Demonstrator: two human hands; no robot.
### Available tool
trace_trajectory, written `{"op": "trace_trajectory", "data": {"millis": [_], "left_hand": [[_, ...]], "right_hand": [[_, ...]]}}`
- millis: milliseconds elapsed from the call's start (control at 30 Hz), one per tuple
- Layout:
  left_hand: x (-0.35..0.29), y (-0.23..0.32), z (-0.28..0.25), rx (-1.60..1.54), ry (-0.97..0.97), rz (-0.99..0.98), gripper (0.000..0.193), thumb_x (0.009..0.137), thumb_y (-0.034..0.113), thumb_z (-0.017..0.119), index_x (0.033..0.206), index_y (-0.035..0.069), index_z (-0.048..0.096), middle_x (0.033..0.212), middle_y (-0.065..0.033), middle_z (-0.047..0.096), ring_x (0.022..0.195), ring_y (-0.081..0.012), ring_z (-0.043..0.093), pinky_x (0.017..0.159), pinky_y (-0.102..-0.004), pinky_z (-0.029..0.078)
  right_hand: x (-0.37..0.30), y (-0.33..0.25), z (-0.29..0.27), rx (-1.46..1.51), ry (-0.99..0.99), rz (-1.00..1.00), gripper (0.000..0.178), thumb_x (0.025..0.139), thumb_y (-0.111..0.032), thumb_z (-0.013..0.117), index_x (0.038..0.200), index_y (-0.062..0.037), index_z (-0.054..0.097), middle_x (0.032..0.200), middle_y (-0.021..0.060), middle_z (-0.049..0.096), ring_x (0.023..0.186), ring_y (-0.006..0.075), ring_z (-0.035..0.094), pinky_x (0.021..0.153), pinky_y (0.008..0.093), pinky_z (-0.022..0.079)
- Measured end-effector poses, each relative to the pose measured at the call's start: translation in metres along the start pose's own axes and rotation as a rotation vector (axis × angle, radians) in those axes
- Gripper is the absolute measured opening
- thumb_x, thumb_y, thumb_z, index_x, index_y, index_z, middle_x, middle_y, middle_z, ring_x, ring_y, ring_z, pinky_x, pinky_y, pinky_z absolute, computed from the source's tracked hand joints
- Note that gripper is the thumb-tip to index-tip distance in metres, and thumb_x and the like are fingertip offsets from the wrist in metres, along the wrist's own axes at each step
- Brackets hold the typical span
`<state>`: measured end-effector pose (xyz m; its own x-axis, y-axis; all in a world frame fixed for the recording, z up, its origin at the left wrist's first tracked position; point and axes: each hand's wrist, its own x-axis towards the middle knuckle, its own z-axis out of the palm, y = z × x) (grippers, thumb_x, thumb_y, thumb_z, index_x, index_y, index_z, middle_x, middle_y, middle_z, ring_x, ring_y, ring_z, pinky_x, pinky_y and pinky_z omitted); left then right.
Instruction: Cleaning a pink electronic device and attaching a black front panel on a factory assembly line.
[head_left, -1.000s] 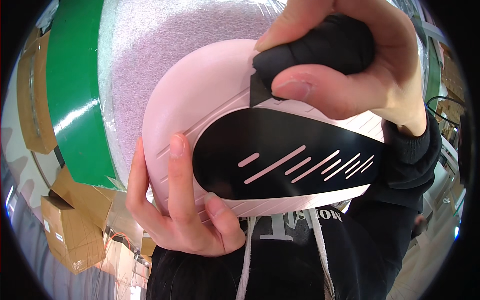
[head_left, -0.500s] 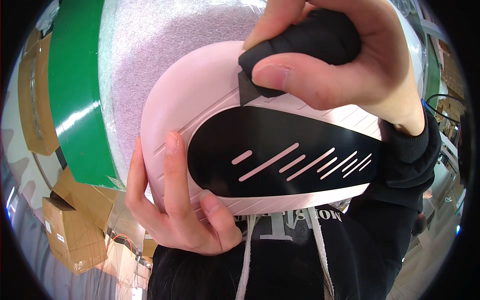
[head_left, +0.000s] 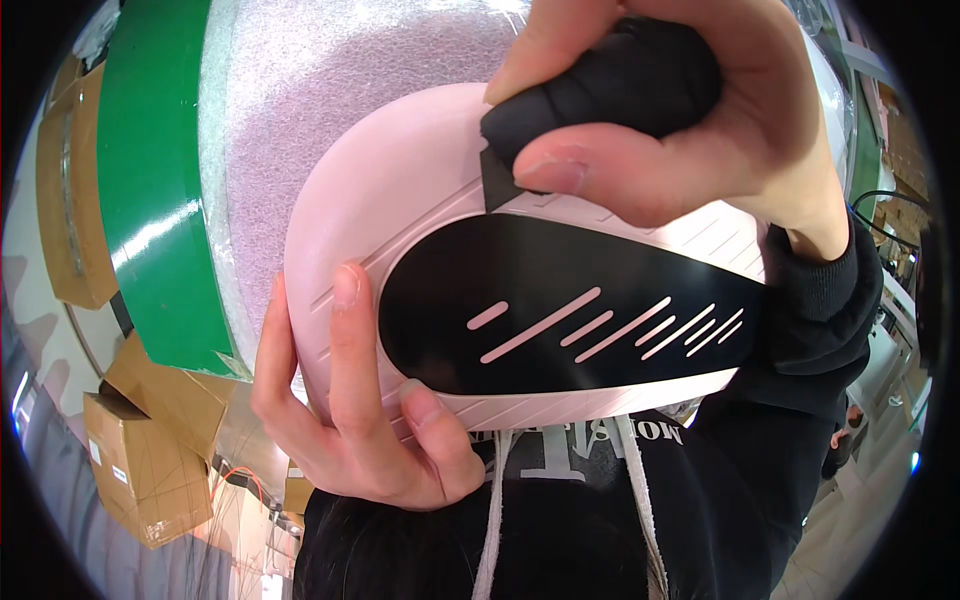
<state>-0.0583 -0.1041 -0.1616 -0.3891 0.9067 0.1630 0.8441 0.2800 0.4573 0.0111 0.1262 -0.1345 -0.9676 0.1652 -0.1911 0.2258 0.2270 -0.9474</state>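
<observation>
A rounded pink plastic shell [head_left: 370, 165] fills the middle of the view, its wide end to the left. Set into it is a glossy black teardrop panel [head_left: 450, 265] with several slanted slots showing pink. My left hand [head_left: 370, 440] grips the lower left rim of the shell, fingers spread on its edge and face. In my right hand [head_left: 740, 160] is a knife [head_left: 640, 85] with a thick black wrapped handle, pinched near the blade. Its short dark grey blade points down, the tip at the panel's upper edge. My right hand and sleeve hide the shell's upper right part.
Under the shell lies whitish foam sheet [head_left: 290, 90], bordered on the left by a green strip [head_left: 160, 200]. Cardboard boxes [head_left: 150, 460] stand farther left and lower left. At the right edge, a black cable [head_left: 885, 195] curves near my sleeve.
The shell, the knife and my right hand have shifted very slightly to the right. Both grips stay the same, and the blade tip is still at the panel's upper edge.
</observation>
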Motion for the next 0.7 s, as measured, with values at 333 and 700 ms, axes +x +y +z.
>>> {"op": "trace_trajectory", "data": {"millis": [333,700], "left_hand": [[0.005,0.009,0.002,0.007,0.048,-0.030,0.054,0.070,0.009,0.042,0.121,-0.006,0.050,0.119,-0.0161,0.058,0.108,-0.0406,0.049,0.090,-0.0405,0.044],[0.008,0.007,0.002,-0.009,0.085,-0.074,0.050,0.076,0.009,0.036,0.121,-0.009,0.050,0.124,-0.0200,0.054,0.113,-0.0344,0.047,0.095,-0.0369,0.038]], "right_hand": [[-0.008,-0.001,-0.010,0.005,-0.021,-0.020,0.012,0.079,-0.007,0.066,0.080,-0.0003,0.056,0.071,0.0056,0.059,0.063,0.0134,0.054,0.059,0.0235,0.042],[-0.004,0.017,0.005,-0.326,0.244,-0.424,0.016,0.065,0.001,0.074,0.075,0.0007,0.062,0.071,0.0046,0.061,0.061,0.0109,0.056,0.055,0.0213,0.041]]}}
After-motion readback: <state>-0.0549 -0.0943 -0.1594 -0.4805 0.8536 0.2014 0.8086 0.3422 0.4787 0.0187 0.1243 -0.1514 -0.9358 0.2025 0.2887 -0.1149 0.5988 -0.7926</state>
